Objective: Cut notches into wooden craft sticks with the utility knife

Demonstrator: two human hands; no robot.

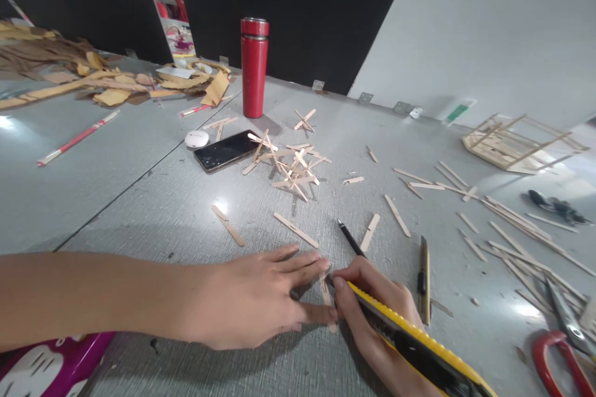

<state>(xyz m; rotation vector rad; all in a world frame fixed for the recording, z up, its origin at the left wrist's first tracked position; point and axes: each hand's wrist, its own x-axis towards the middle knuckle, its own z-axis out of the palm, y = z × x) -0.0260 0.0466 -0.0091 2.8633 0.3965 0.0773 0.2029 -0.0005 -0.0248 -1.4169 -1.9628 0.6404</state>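
Observation:
My left hand (261,298) lies flat with its fingers stretched out. Its fingertips and thumb press a short wooden craft stick (326,298) against the grey table. Wrapped in my right hand (382,307) is a yellow and black utility knife (414,341), its tip at the upper part of that stick, close to my left fingertips. Just beyond my right hand lies a black pen (349,237), partly covered by it. Notched craft sticks (295,229) rest in front of my hands. A second cutter (423,279) lies to the right.
Loose craft sticks heap up (298,167) beside a phone (228,150) and a white earbud case (196,139). A red flask (254,68) stands behind. Thin sticks (521,223), red-handled scissors (559,329) and a wooden frame model (512,146) occupy the right; cardboard scraps (116,84) the far left.

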